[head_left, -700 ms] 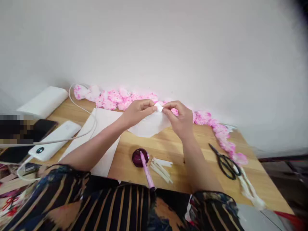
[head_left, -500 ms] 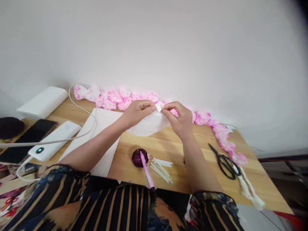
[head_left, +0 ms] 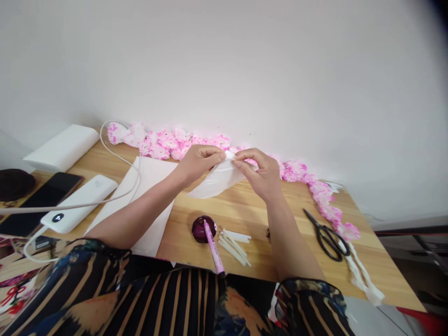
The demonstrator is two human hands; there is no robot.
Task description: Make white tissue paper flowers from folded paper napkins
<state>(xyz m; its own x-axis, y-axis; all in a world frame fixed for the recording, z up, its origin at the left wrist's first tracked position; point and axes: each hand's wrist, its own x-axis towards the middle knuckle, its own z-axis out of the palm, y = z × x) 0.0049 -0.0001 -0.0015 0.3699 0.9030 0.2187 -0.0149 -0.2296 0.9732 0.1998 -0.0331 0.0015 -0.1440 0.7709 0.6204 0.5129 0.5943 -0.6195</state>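
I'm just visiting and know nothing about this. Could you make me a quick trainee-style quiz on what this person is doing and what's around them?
1. What do the left hand and the right hand both pinch?
A) a pink marker
B) a thin white sheet
C) a white cable

2. True or false: the black scissors lie on the wooden table, to the right of the right hand.

3. Which two colours show in the fluffy, flower-like string along the wall?

Key: 1. B. 2. True. 3. Pink and white.
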